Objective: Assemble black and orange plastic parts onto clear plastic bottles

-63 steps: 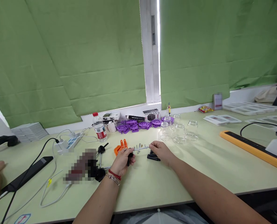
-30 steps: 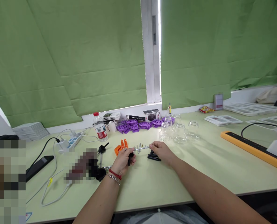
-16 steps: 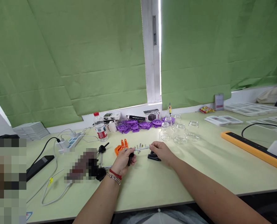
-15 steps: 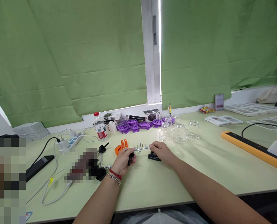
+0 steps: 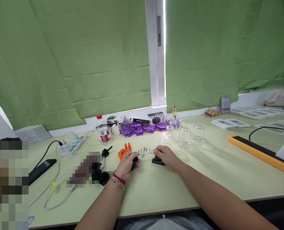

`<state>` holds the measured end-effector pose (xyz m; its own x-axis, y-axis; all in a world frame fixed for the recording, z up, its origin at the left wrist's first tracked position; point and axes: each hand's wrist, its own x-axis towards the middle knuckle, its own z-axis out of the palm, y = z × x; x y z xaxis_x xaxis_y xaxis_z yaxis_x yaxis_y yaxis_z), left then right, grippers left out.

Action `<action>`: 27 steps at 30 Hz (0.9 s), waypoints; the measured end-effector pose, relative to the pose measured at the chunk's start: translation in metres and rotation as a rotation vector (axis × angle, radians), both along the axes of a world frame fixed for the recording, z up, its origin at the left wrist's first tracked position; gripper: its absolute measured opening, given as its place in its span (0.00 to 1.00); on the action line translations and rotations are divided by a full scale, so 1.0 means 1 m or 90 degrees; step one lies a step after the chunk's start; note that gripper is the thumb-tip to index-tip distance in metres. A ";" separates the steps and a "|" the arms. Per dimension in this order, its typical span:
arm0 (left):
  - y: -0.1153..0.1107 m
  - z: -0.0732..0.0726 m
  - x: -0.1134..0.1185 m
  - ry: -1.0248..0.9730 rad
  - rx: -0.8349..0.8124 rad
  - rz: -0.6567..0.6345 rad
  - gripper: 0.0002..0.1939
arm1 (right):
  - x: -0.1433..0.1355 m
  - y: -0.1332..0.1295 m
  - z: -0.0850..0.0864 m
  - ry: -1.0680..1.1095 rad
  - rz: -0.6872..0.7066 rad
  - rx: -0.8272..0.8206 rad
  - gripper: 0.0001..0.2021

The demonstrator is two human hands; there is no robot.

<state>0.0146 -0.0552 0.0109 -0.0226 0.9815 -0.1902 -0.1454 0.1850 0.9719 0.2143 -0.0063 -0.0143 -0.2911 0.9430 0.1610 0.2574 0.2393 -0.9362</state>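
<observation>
Between my two hands runs a thin silver metal rod (image 5: pixel 146 153), nearly level above the table. My left hand (image 5: pixel 127 164) is closed around a small black part (image 5: pixel 133 164) at the rod's left end; much of that part is hidden by the fingers. At the other end, the fingertips of my right hand (image 5: pixel 165 155) pinch the rod. Several black cylindrical pieces (image 5: pixel 158 161) lie just under the right hand. Loose metal screws or pins (image 5: pixel 143 150) sit behind the rod, and orange clamp-shaped pieces (image 5: pixel 122 154) lie behind my left hand.
Left of my hands are black parts with metal rods (image 5: pixel 103 177), a bottle with a red cap (image 5: pixel 103 131) and a power strip (image 5: pixel 76 145). Purple pieces (image 5: pixel 149 128) and boxes (image 5: pixel 156 118) line the back. Clear glass jars (image 5: pixel 185 138) and an orange-and-black power strip (image 5: pixel 259 154) are on the right.
Both hands hold the rod in almost the same place. The whole view has shifted very slightly; nothing has been let go or picked up.
</observation>
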 end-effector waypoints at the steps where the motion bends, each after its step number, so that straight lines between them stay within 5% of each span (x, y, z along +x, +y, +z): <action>1: 0.000 0.000 0.000 -0.001 0.000 0.002 0.11 | 0.000 -0.001 0.001 -0.006 0.005 -0.003 0.16; 13: 0.000 -0.003 0.002 0.011 0.018 0.008 0.12 | 0.001 -0.001 0.000 0.000 0.039 -0.023 0.18; 16: -0.002 0.000 0.004 0.049 0.060 0.072 0.14 | 0.000 -0.005 0.003 -0.001 0.044 -0.011 0.18; 19: -0.009 0.020 -0.005 0.152 0.113 0.139 0.17 | -0.002 -0.011 0.009 -0.001 0.078 0.018 0.18; 24: -0.018 0.076 -0.056 0.415 0.142 0.057 0.17 | -0.003 -0.014 0.009 -0.020 0.087 0.026 0.18; 27: -0.007 0.090 -0.092 0.522 0.071 0.047 0.16 | -0.002 -0.011 0.006 -0.024 0.066 0.009 0.18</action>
